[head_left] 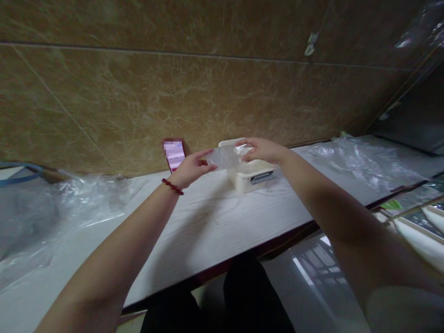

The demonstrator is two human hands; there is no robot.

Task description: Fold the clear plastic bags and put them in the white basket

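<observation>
A small clear plastic bag (225,157) is stretched between my two hands above the table. My left hand (193,167), with a dark red beaded bracelet at the wrist, pinches the bag's left end between thumb and fingers. At the other end, my right hand (261,150) is closed on the plastic, its fingers bent around a shiny crumpled part. Just below and behind my right hand stands a cream plastic box (243,184) with a grey latch on its front. The right forearm and hand hide part of the box, and its contents are hard to make out.
A phone (176,155) with a lit screen leans against the brown marbled wall (194,97). Loose clear plastic (93,196) lies at the left of the white table (208,231), and more plastic sheeting (360,159) at the right. My legs are below the table's front edge.
</observation>
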